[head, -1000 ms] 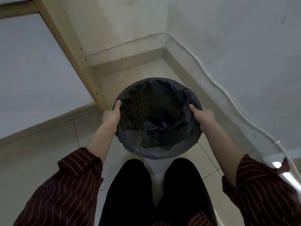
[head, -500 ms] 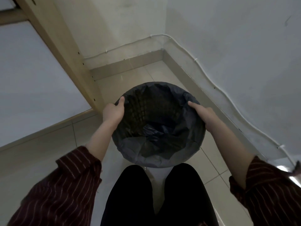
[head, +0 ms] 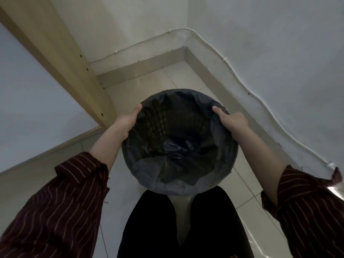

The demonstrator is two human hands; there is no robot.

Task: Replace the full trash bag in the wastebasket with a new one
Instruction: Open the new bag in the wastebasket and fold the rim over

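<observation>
Clasping opposite rims, left hand (head: 126,121) and right hand (head: 233,121) flank wastebasket (head: 167,116).

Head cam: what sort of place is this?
Probably a corner of an indoor room, home or office. Cues: tiled floor, a baseboard with a white cable clipped along the walls, a wooden furniture panel, and a bag-lined wastebasket.

Thin plastic trash bag (head: 163,179), glossy floor tiles (head: 128,185)

Indoor room corner: tiled floor (head: 154,81), skirting (head: 141,68)
</observation>
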